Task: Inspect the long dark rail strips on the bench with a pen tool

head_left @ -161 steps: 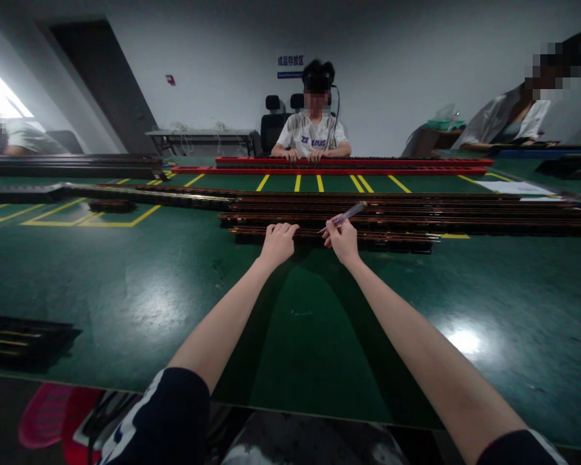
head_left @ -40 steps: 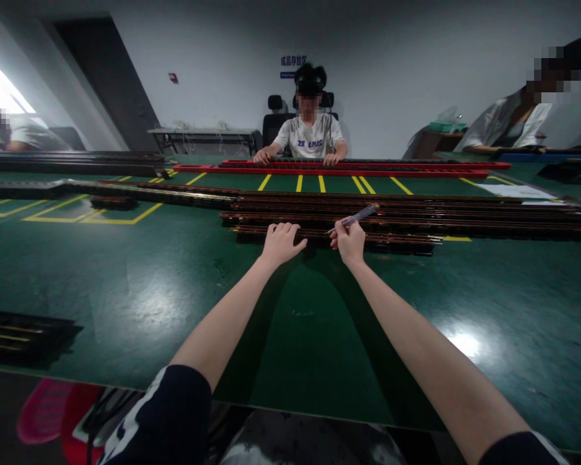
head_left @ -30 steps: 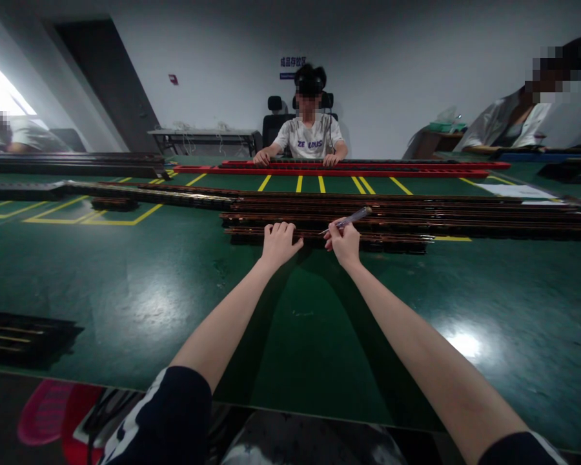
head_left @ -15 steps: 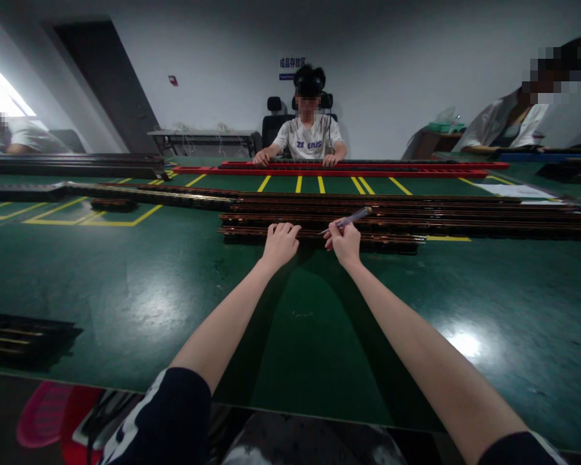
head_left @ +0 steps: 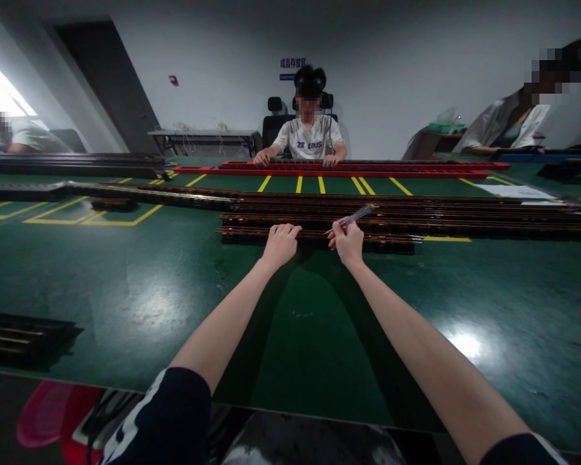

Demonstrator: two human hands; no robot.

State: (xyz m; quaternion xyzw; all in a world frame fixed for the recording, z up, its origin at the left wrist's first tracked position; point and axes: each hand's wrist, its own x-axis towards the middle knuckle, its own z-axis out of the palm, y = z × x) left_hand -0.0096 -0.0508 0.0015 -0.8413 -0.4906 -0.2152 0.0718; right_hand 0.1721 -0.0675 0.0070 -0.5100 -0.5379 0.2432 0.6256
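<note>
My right hand (head_left: 347, 244) is closed around a screwdriver-like tool (head_left: 356, 216) with a clear handle, its thin tip pointing left and down over the strips. Fingers curled, my left hand (head_left: 281, 245) rests on the near edge of the front dark strip (head_left: 244, 232), closed on it as far as I can see. The front strip is long and narrow, with coppery lines, and lies crosswise on the green table (head_left: 300, 336). Just behind it are several similar long strips (head_left: 465, 213), side by side.
Across the table a person's hands (head_left: 264, 157) touch red rails (head_left: 392, 173). Dark rails (head_left: 68, 165) lie at the far left, and a dark bundle (head_left: 24, 336) near the left front edge. White paper (head_left: 518, 191) sits at right.
The front strip has shifted slightly to the left. My right hand and the tool have moved a little to the right; my left hand has barely moved.
</note>
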